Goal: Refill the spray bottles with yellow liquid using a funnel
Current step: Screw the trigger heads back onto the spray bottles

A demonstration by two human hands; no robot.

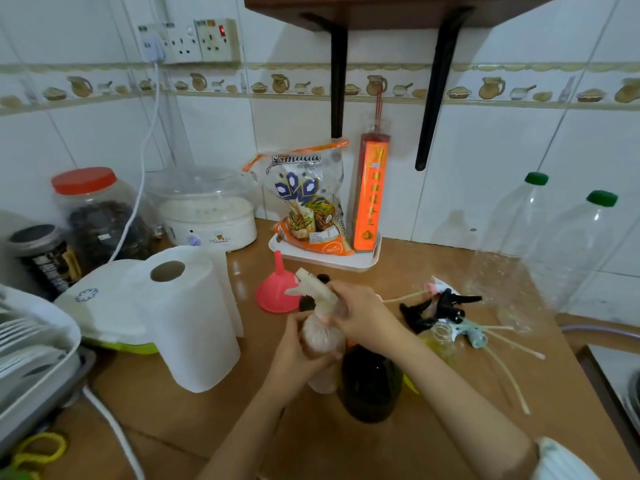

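- Near the middle of the brown counter [433, 265], my left hand [298, 355] wraps the pale translucent spray bottle [320, 336].
- My right hand [360, 315] grips its neck below the cream trigger head [311, 284].
- Just beyond, slightly left, lies the pink plastic funnel [275, 289]; right of it are loose black trigger heads [440, 306].

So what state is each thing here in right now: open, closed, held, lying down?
Tied plastic bag: knotted shut, held upright in both hands.
Left hand: grips the bag's body.
Right hand: pinches the bag's neck.
Pink funnel: on the counter, spout up, unused.
Small bottle: uncapped, some yellow liquid inside.
Spray heads: off, lying on the counter.
Two big clear bottles: green caps on.
Paper towel roll: standing upright.
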